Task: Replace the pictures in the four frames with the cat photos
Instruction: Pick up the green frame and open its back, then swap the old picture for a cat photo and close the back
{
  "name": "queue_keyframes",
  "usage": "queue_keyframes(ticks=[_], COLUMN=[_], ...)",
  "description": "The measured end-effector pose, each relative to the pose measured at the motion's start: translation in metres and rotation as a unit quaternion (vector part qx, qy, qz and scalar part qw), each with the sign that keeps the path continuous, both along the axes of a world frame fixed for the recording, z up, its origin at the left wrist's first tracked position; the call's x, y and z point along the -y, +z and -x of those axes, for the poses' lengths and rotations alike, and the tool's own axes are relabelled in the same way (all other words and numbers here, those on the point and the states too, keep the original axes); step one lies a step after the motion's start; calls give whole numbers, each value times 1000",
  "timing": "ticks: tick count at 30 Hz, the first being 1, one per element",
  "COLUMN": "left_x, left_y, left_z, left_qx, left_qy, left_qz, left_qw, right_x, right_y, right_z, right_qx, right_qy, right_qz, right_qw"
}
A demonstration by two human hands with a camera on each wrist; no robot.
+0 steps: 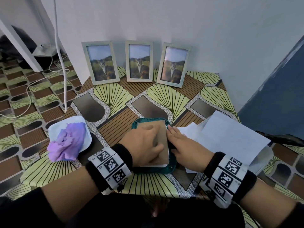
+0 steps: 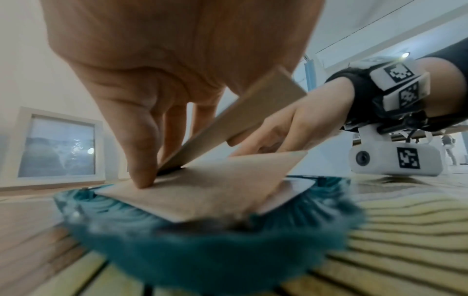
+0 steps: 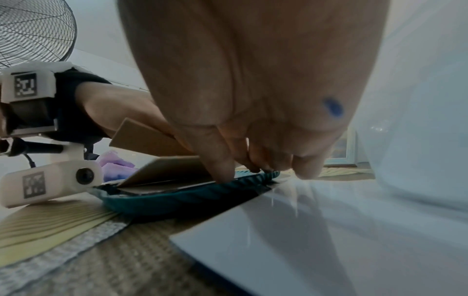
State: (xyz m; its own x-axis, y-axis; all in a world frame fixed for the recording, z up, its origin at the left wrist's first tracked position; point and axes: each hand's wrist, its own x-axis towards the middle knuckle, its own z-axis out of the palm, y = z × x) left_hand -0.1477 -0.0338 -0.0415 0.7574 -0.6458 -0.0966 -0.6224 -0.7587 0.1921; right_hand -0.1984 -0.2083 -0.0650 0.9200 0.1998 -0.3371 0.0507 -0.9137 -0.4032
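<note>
Three pale frames (image 1: 100, 62) (image 1: 139, 60) (image 1: 173, 65) with cat photos stand against the wall at the back. A teal frame (image 1: 136, 125) lies face down in the middle of the table. Its brown backing board (image 1: 158, 129) sits askew on it. My left hand (image 1: 143, 145) rests on the board, fingertips (image 2: 142, 160) pressing down, and the board's stand leg (image 2: 240, 120) leans up against the palm. My right hand (image 1: 184, 145) lies flat at the frame's right edge. Its fingertips (image 3: 222, 170) press where the board (image 3: 164, 170) meets the teal frame (image 3: 190, 198).
A white tray (image 1: 54, 130) with a crumpled purple cloth (image 1: 67, 145) sits at the table's left edge. White sheets (image 1: 230, 137) lie at the right, close to my right hand. A blue panel (image 1: 271, 104) stands to the right. Cables (image 1: 62, 63) run over the floor on the left.
</note>
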Motion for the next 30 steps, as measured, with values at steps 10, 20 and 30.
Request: queue_keyframes(ticks=[10,20,30], left_x=[-37,-119,-135], left_y=[7,25,-24], left_z=[-9,-28,-23], left_qx=[-41,-12,27], left_qy=[36,57,-29], left_qz=[165,87,-152], left_qw=[985,995,988], right_x=[0,-15,-25], right_y=[3,6,5], right_z=[0,-1,0], right_qx=[-12,27,38], right_qy=[12,-37,-38], right_qz=[20,37,75], right_qw=[1000,998,996])
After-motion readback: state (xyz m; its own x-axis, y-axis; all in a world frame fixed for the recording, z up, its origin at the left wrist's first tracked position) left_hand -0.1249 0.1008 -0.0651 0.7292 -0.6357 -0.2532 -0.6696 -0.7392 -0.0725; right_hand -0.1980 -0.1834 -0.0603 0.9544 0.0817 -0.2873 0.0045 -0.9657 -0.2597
